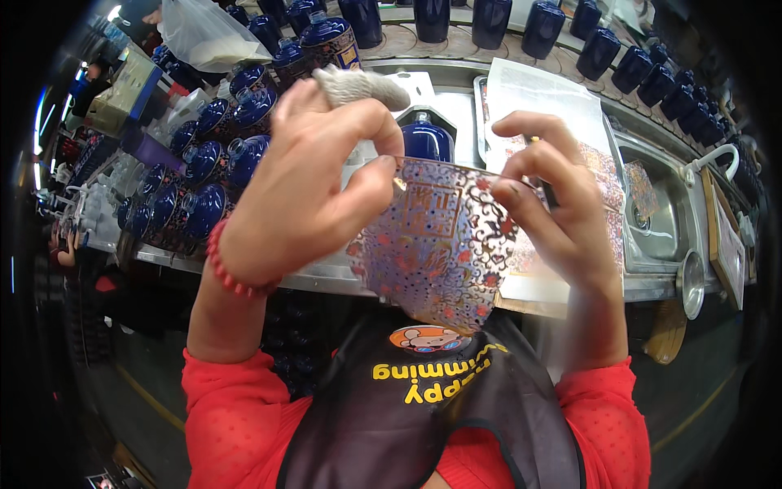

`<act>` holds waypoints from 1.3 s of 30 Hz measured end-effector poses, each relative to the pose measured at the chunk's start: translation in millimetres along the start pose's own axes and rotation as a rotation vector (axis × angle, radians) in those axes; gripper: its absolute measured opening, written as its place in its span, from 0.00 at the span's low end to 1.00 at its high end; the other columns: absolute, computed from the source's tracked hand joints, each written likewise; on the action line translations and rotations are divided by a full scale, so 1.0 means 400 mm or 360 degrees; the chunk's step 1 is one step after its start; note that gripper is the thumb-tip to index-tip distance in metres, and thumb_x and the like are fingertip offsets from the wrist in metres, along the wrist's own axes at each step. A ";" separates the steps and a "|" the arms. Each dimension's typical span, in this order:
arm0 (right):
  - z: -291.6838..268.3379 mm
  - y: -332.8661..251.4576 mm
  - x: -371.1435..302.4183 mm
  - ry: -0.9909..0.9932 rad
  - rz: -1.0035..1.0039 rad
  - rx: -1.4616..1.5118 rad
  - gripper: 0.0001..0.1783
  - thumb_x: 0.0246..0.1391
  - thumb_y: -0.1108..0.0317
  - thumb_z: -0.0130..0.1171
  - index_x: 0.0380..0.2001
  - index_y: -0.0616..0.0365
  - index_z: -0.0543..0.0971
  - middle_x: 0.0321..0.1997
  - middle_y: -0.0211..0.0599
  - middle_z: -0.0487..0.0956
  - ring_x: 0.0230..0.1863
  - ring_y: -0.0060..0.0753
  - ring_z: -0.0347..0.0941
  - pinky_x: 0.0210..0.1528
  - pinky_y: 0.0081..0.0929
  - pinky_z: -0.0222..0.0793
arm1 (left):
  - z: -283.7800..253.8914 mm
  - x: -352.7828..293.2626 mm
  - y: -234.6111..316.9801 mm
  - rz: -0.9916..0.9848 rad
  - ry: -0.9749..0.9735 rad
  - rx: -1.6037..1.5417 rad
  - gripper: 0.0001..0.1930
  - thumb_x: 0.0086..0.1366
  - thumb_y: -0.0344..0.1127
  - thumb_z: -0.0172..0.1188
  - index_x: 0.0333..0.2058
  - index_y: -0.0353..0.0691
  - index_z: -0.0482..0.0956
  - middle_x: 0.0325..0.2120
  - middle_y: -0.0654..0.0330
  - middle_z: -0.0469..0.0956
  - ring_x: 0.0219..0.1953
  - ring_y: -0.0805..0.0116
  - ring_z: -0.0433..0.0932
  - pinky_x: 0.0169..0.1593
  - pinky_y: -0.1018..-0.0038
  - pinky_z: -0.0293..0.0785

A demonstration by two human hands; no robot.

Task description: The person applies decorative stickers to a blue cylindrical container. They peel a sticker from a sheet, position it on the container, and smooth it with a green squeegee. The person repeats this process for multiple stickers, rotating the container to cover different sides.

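Note:
Between my two hands hangs a thin see-through decal sheet [440,253] with a floral pattern and a framed gold panel. My left hand [318,171], with a red bead bracelet at the wrist, pinches its upper left corner. At the upper right corner, my right hand [554,196] grips the edge between thumb and fingers; something small and dark shows by that palm, too hidden to name. A greyish knitted cloth or glove piece [362,88] shows at my left fingers. Just beyond the sheet, a glossy dark blue bottle [425,140] stands in a pale holder, its lower part covered.
Several decorated blue bottles [213,159] crowd the left side. Plain blue ones [542,28] line a curved conveyor at the back. White paper [533,94] and more decal sheets [601,175] lie to the right, beside a metal sink [664,216] with a white tap [717,159].

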State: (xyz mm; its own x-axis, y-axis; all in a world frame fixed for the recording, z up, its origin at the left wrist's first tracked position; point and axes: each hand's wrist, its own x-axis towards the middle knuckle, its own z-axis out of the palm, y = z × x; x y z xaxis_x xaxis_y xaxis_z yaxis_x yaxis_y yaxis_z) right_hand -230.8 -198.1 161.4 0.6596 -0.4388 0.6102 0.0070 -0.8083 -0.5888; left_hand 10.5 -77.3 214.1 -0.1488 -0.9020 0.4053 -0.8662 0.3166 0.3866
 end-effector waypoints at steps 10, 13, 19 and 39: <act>0.125 0.224 -0.015 -0.0120 0.0387 0.0106 0.11 0.65 0.68 0.63 0.31 0.64 0.75 0.52 0.41 0.73 0.40 0.25 0.75 0.31 0.19 0.78 | 0.189 0.023 -0.237 -0.0502 -0.0093 -0.0652 0.16 0.69 0.47 0.57 0.30 0.41 0.84 0.28 0.57 0.83 0.42 0.56 0.79 0.51 0.60 0.68; 0.123 0.227 -0.004 -0.0121 0.0374 0.0054 0.11 0.63 0.68 0.64 0.31 0.62 0.75 0.52 0.42 0.75 0.45 0.32 0.76 0.42 0.26 0.76 | 0.204 -0.001 -0.221 -0.0531 -0.0082 -0.0280 0.21 0.65 0.59 0.62 0.32 0.44 0.81 0.34 0.52 0.78 0.46 0.50 0.71 0.58 0.56 0.58; 0.122 0.237 -0.007 -0.0094 0.0307 -0.0038 0.11 0.60 0.67 0.66 0.29 0.60 0.76 0.52 0.43 0.76 0.52 0.40 0.74 0.54 0.34 0.69 | 0.240 -0.023 -0.209 -0.0460 0.0135 -0.0017 0.11 0.58 0.44 0.64 0.31 0.43 0.80 0.32 0.49 0.76 0.47 0.48 0.70 0.63 0.53 0.57; 0.164 0.333 0.035 -0.0076 0.0439 0.0055 0.09 0.63 0.67 0.63 0.34 0.61 0.76 0.50 0.44 0.77 0.52 0.42 0.73 0.56 0.35 0.67 | 0.273 0.011 -0.305 -0.0581 0.0205 -0.0593 0.12 0.71 0.44 0.56 0.34 0.42 0.79 0.26 0.60 0.81 0.38 0.62 0.74 0.58 0.64 0.59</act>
State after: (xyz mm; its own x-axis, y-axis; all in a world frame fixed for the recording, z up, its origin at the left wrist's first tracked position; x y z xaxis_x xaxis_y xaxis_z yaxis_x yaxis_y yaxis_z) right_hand -171.4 -286.2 56.9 0.6749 -0.6206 0.3992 -0.1527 -0.6467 -0.7473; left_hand 63.5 -151.9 78.4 0.2104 -0.9369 0.2793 -0.6193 0.0933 0.7796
